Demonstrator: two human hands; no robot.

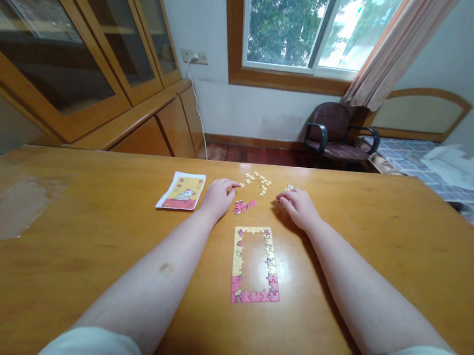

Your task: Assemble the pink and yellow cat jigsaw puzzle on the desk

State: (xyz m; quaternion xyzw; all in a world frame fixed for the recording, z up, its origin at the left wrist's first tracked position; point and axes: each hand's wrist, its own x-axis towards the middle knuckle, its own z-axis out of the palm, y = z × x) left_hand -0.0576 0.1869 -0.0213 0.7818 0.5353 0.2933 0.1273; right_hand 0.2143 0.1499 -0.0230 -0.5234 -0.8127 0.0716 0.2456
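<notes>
Left hand [218, 198], fingers bent, rests by a yellow jigsaw piece [242, 185]; right hand [300, 208] curls beside white pieces [289, 187]; I cannot tell whether either pinches anything. Pink pieces [243, 206] lie between them, the assembled jigsaw border [237, 261] nearer on the bench [360, 208], a picture sheet [183, 191] at left

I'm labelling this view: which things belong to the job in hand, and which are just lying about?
In the job:
- joined jigsaw border
- loose yellow pieces
- loose pink pieces
- probably the picture sheet

Just about, it seems:
- clear plastic bag
- maroon armchair
- white cord
</notes>
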